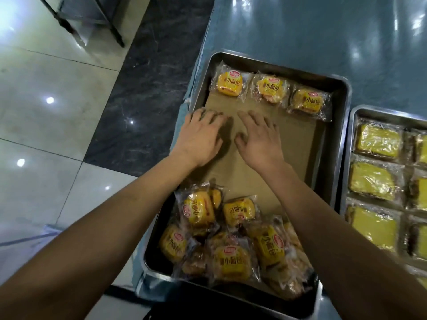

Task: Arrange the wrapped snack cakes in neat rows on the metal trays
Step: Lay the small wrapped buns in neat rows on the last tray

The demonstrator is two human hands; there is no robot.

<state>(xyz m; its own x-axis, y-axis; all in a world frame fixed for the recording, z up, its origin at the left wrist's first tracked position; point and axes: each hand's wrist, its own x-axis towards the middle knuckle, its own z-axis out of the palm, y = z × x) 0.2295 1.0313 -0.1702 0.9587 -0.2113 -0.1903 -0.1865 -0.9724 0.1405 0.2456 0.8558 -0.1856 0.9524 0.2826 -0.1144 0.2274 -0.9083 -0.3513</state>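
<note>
A metal tray lined with brown paper lies in front of me. Three wrapped yellow snack cakes form a row at its far end: one, a second, a third. A loose heap of several wrapped cakes fills the near end. My left hand and my right hand lie flat, palms down, side by side on the brown paper in the middle of the tray, holding nothing.
A second metal tray at the right holds rows of wrapped yellow cake slices. Both trays sit on a glossy blue-grey table. Tiled floor and a metal stand's legs lie to the left.
</note>
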